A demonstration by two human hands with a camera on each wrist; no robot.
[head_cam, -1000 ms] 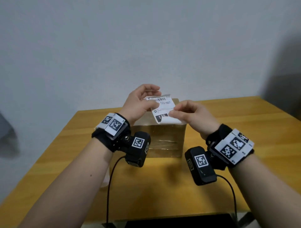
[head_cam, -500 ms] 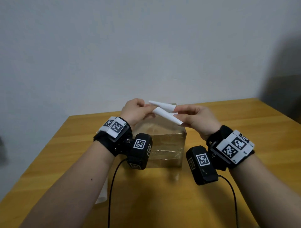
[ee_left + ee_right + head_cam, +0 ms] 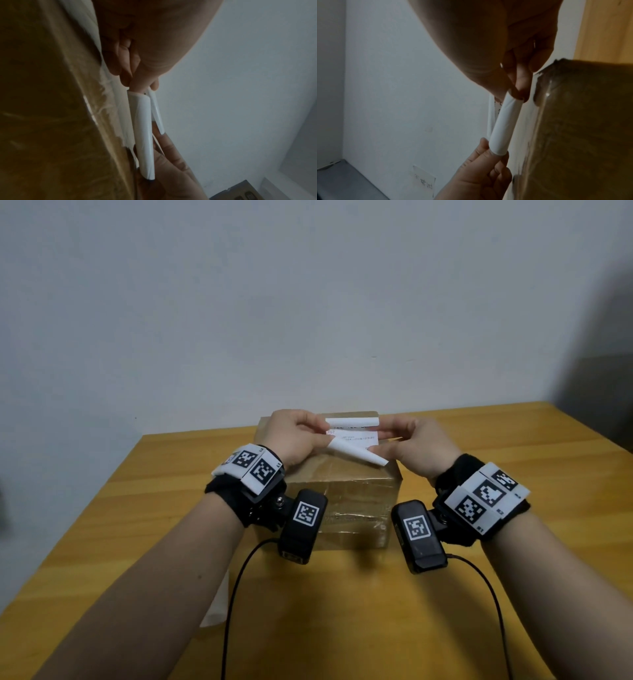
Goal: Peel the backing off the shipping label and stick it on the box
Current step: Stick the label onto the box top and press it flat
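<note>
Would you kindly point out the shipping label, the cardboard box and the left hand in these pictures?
shipping label [image 3: 354,437]: head view, on its flat printed middle.
cardboard box [image 3: 356,489]: head view, on its taped front face.
left hand [image 3: 291,436]: head view, on the back of the hand.

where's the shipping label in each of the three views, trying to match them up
Head: shipping label at centre, curled, held between both hands over the box top.
Left wrist: label mid-frame, a curled white strip running down from the fingertips.
Right wrist: label centre, a curled white strip between both hands.
Shared landmark: the taped cardboard box.
</note>
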